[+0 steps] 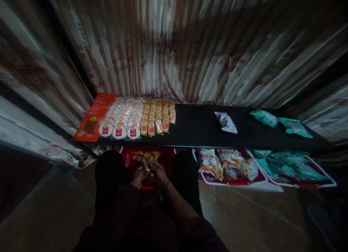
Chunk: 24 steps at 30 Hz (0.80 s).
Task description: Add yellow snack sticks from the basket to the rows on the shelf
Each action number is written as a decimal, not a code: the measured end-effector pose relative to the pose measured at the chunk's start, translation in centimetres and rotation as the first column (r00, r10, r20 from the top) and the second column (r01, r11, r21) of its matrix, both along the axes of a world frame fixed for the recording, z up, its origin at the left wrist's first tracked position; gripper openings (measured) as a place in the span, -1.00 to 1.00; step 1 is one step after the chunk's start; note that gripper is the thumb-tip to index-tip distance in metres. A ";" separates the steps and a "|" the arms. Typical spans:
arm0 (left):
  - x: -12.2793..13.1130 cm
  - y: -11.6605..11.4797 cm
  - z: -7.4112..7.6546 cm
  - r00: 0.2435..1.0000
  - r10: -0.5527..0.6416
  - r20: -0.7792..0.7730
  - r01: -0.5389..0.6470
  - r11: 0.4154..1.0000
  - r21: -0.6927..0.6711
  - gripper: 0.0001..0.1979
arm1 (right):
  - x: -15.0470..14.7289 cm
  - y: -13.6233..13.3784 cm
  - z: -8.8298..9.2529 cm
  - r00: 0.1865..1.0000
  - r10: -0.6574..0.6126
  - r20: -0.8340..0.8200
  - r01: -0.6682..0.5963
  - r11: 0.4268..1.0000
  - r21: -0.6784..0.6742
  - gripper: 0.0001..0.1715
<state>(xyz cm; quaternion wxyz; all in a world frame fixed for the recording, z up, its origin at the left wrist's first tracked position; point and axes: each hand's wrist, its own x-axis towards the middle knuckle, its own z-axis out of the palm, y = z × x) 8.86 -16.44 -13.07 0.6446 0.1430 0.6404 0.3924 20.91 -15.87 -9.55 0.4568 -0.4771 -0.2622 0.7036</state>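
Observation:
My left hand (138, 178) and my right hand (160, 172) are close together over a red basket (170, 158) between my knees. Both are closed around small gold-wrapped snacks (145, 164); the dim light hides how many each one grips. More gold-wrapped snacks (154, 155) lie in the basket behind my fingers. Above, on the black shelf (193, 127), stand rows of yellow wrapped snack rolls (158, 127). Left of them are rows of white round crackers (119, 131) in clear wrappers, and a flat orange packet (91, 123) lies at the left end.
A white-and-blue packet (227, 122) and two teal packets (295, 127) lie on the shelf's right part. Below are a basket of white-and-red snack bags (210, 163) and a basket of teal packets (301, 168). Striped curtains (163, 45) hang behind.

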 end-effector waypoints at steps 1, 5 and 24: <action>0.0 0.0 0.1 1.000 -0.003 -0.002 0.003 1.000 -0.004 -0.73 | 0.1 0.0 0.0 1.000 -0.001 0.019 0.001 1.000 0.019 -0.49; 0.2 0.0 0.9 1.000 -0.021 0.008 0.020 1.000 0.007 -0.71 | 0.3 -0.2 0.0 0.994 -0.003 0.109 -0.007 0.995 0.097 -0.54; 0.9 -0.5 4.1 1.000 0.031 -0.006 -0.030 0.993 0.118 -0.63 | 0.4 -0.8 0.1 0.925 -0.102 0.365 0.043 0.985 0.167 -0.58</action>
